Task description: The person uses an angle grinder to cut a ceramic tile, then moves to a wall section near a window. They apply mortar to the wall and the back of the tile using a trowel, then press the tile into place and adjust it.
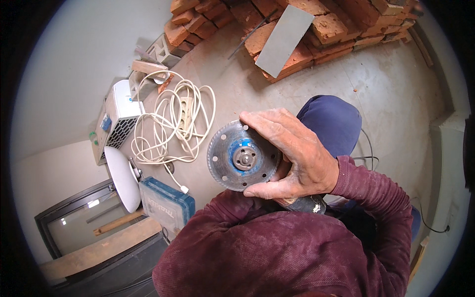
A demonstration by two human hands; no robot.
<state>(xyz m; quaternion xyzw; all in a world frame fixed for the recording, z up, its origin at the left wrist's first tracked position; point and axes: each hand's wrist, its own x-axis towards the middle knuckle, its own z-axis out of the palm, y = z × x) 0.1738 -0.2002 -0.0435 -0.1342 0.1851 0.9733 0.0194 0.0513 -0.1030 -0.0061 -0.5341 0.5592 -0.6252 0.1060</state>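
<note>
metal disc (226,159), rough bricks (329,28); sleeve (378,190) — matt cloth

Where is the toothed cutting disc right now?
In the head view, the cutting disc is near the centre, to the lower right of the pale socket strip, with the right hand spanning it from the right.

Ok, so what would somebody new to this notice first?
Probably the toothed metal disc with blue around its hub, mid-picture, held across its rim by the right hand. Then the tangled cream extension cord to its left, and the orange-red brick stack at the top with a gray slab lying on it.
</note>
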